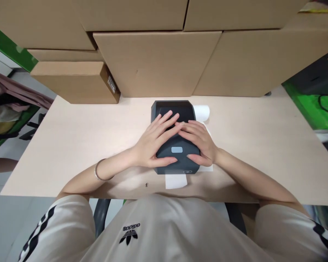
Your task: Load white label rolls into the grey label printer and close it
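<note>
A dark grey label printer (pixel 180 163) sits on the table near its front edge, with a light-blue button on its top. My left hand (pixel 151 143) lies flat across the printer's left side and upper cover, fingers stretched out. On the right side rests my right hand (pixel 203 142), its fingers extended over the cover and meeting the left fingertips. Neither hand holds anything. A white paper strip (pixel 176 181) sticks out from the printer's front. Behind its right back corner lies a white roll (pixel 202 112), partly hidden. White paper (pixel 206 168) shows under the printer's right side.
Large cardboard boxes (pixel 158 65) form a wall along the back of the table (pixel 262 142). A smaller carton (pixel 76 85) stands at the back left. One small dark bit (pixel 147 185) lies near the front edge. Green containers (pixel 311 105) are off to the right.
</note>
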`<state>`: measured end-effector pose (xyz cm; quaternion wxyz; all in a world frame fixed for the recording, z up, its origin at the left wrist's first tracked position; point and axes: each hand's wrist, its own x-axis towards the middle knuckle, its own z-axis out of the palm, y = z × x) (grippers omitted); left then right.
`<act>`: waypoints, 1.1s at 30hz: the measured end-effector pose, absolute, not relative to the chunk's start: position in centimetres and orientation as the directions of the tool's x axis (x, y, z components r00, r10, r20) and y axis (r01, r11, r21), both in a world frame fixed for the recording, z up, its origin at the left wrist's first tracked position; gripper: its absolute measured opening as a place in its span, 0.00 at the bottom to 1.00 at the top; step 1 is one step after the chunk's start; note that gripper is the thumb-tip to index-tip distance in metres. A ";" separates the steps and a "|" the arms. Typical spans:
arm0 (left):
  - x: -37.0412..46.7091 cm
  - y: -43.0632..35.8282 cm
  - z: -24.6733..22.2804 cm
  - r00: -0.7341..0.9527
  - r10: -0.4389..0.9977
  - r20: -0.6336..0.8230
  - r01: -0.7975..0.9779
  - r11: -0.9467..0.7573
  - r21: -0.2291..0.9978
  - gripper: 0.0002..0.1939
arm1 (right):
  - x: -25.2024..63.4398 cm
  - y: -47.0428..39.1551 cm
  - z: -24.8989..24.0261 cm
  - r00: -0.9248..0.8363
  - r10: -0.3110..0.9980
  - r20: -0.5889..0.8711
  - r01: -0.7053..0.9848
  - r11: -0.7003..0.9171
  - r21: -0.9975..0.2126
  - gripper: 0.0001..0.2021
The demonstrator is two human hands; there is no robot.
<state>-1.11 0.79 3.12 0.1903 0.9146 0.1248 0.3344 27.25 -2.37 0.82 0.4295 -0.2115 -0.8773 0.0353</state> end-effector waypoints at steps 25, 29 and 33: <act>-2.5 -1.6 0.0 0.661 0.185 0.727 0.050 -0.978 0.203 0.39 | 28.5 -4.0 0.1 -0.601 0.328 0.729 0.357 0.926 -0.122 0.43; -2.3 -1.6 0.7 0.655 0.182 0.733 0.056 -0.980 0.193 0.37 | 28.4 -4.1 0.3 -0.601 0.321 0.732 0.353 0.928 -0.117 0.42; -2.6 -1.3 1.0 0.673 0.195 0.713 0.076 -0.978 0.196 0.40 | 28.6 -4.3 0.9 -0.618 0.342 0.708 0.352 0.925 -0.140 0.41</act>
